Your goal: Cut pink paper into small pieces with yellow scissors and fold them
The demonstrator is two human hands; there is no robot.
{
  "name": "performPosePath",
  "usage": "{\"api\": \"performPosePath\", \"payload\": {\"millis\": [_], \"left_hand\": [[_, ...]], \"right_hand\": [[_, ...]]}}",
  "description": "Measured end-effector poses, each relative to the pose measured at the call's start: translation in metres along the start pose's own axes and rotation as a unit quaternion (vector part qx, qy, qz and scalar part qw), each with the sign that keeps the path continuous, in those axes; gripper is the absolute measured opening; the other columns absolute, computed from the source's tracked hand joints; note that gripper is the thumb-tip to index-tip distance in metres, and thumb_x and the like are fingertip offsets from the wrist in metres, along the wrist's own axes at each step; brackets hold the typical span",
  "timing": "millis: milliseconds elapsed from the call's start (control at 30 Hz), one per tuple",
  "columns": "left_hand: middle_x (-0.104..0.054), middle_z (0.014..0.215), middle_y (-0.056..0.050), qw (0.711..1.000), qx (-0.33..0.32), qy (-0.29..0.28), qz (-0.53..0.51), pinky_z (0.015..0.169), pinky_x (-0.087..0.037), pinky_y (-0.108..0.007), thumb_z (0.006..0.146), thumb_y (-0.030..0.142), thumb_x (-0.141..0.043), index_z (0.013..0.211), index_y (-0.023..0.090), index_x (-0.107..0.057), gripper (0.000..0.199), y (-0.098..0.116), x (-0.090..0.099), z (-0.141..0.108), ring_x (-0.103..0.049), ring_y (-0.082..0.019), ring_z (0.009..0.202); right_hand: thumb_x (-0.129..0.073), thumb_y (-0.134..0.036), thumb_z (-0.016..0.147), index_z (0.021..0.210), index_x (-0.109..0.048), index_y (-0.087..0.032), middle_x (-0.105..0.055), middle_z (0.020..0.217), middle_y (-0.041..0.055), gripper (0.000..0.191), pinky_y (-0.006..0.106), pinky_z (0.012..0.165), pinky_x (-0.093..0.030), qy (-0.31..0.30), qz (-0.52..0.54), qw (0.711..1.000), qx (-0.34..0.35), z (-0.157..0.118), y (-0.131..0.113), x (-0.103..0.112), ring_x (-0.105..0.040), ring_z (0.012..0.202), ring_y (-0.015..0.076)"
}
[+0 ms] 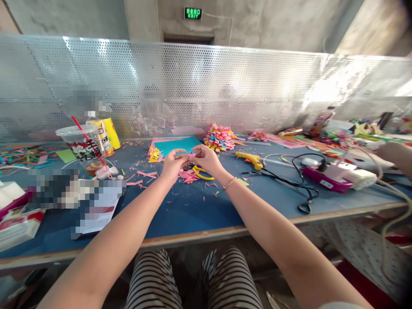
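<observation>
The thin blue strip (186, 152), pinched by the left hand (174, 163) and the right hand (206, 159) nearer than the blue sheet (180, 143), seems light, soft, easily creased paper, best held gently at its ends.

Black-striped pale trousers (151, 281) pair with a thin bracelet (229, 183) on the right wrist (224, 175).

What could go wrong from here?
1. The thin blue paper strip between the left hand and right hand might crease or slip.
2. The plastic cup holds some drink; a knock could wet the table.
3. The yellow glue gun lies near the right hand; if hot, it might burn.
</observation>
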State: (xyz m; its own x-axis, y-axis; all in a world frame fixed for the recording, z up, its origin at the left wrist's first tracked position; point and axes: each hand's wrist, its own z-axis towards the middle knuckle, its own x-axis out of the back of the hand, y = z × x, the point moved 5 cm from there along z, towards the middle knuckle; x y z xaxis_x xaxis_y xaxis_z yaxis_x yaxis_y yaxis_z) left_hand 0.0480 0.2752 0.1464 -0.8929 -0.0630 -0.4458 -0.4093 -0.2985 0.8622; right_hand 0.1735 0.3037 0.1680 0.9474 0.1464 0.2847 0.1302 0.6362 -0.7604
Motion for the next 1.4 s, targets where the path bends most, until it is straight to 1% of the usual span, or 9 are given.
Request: {"api": "performPosePath", "payload": {"millis": [133, 300, 433, 633, 767, 900, 1033, 1267, 1400], "left_hand": [[-0.065, 0.065, 0.000, 0.998, -0.033, -0.029, 0.045, 0.072, -0.052, -0.032, 0.062, 0.012, -0.066, 0.083, 0.017, -0.053, 0.025, 0.000, 0.001, 0.003, -0.064, -0.014, 0.062], [-0.065, 0.066, 0.000, 0.993, -0.059, -0.050, 0.087, 0.073, -0.051, -0.034, 0.062, 0.019, -0.068, 0.086, 0.018, -0.054, 0.028, -0.001, 0.002, 0.005, -0.064, -0.015, 0.063], [-0.066, 0.068, 0.000, 0.997, -0.041, -0.035, 0.053, 0.077, -0.051, -0.034, 0.061, 0.018, -0.069, 0.085, 0.018, -0.054, 0.029, 0.001, 0.000, 0.002, -0.064, -0.014, 0.065], [-0.066, 0.069, 0.000, 1.000, -0.008, 0.003, -0.021, 0.077, -0.050, -0.030, 0.060, 0.010, -0.069, 0.080, 0.016, -0.053, 0.026, 0.003, -0.002, -0.004, -0.063, -0.011, 0.066], [-0.066, 0.069, -0.001, 0.999, 0.003, -0.005, -0.036, 0.077, -0.050, -0.030, 0.059, 0.009, -0.070, 0.080, 0.016, -0.053, 0.028, 0.004, -0.004, -0.004, -0.063, -0.011, 0.066], [-0.065, 0.067, 0.000, 0.999, 0.013, 0.001, -0.051, 0.079, -0.049, -0.030, 0.059, 0.006, -0.070, 0.080, 0.015, -0.053, 0.029, 0.003, -0.002, -0.001, -0.063, -0.011, 0.065], [-0.065, 0.066, 0.000, 0.998, 0.016, 0.011, -0.064, 0.079, -0.049, -0.030, 0.060, 0.004, -0.068, 0.080, 0.015, -0.052, 0.028, 0.002, 0.000, 0.000, -0.064, -0.011, 0.064], [-0.065, 0.065, 0.000, 0.998, 0.019, 0.016, -0.065, 0.079, -0.050, -0.029, 0.060, 0.003, -0.068, 0.079, 0.015, -0.051, 0.027, 0.001, 0.000, -0.001, -0.064, -0.010, 0.064], [-0.065, 0.064, -0.001, 0.997, 0.021, 0.025, -0.069, 0.078, -0.050, -0.030, 0.058, 0.003, -0.068, 0.077, 0.014, -0.051, 0.028, 0.001, 0.000, -0.001, -0.064, -0.010, 0.062]], "right_hand": [[-0.070, -0.035, 0.060, 0.077, -0.058, -0.016, -0.053, 0.062, -0.0018, 0.028, 0.022, 0.050, -0.039, -0.001, -0.019, 1.000, -0.017, 0.001, 0.005, 0.002, -0.049, 0.055, 0.0095], [-0.073, -0.037, 0.056, 0.074, -0.058, -0.016, -0.058, 0.065, 0.0010, 0.032, 0.024, 0.052, -0.042, 0.003, 0.018, 0.999, -0.035, 0.001, 0.006, 0.003, -0.053, 0.057, 0.0112], [-0.074, -0.037, 0.055, 0.075, -0.059, -0.016, -0.059, 0.066, 0.0012, 0.033, 0.025, 0.055, -0.045, 0.006, 0.043, 0.998, -0.042, 0.000, 0.006, 0.001, -0.055, 0.060, 0.0119], [-0.074, -0.035, 0.055, 0.077, -0.058, -0.016, -0.060, 0.069, 0.0009, 0.033, 0.026, 0.062, -0.047, 0.016, 0.120, 0.992, -0.045, -0.001, 0.009, -0.004, -0.056, 0.064, 0.0116], [-0.070, -0.030, 0.059, 0.083, -0.058, -0.017, -0.057, 0.066, -0.0016, 0.029, 0.023, 0.057, -0.045, 0.014, 0.086, 0.996, -0.030, 0.000, 0.006, -0.003, -0.052, 0.059, 0.0095], [-0.066, -0.027, 0.063, 0.084, -0.057, -0.018, -0.057, 0.070, -0.0012, 0.025, 0.023, 0.057, -0.044, -0.011, 0.082, 0.997, -0.005, -0.001, -0.002, -0.003, -0.053, 0.061, 0.0094], [-0.064, -0.028, 0.065, 0.081, -0.058, -0.017, -0.059, 0.070, 0.0000, 0.020, 0.024, 0.058, -0.045, -0.038, 0.109, 0.993, -0.014, -0.002, -0.007, -0.006, -0.055, 0.062, 0.0101], [-0.066, -0.029, 0.062, 0.075, -0.062, -0.016, -0.057, 0.065, -0.0012, 0.019, 0.025, 0.061, -0.047, 0.006, 0.128, 0.990, -0.054, -0.002, 0.000, -0.005, -0.056, 0.062, 0.0107], [-0.069, -0.027, 0.058, 0.074, -0.063, -0.016, -0.061, 0.067, -0.0003, 0.020, 0.025, 0.064, -0.048, 0.011, 0.159, 0.985, -0.069, -0.003, 0.004, -0.006, -0.057, 0.064, 0.0109]]}}
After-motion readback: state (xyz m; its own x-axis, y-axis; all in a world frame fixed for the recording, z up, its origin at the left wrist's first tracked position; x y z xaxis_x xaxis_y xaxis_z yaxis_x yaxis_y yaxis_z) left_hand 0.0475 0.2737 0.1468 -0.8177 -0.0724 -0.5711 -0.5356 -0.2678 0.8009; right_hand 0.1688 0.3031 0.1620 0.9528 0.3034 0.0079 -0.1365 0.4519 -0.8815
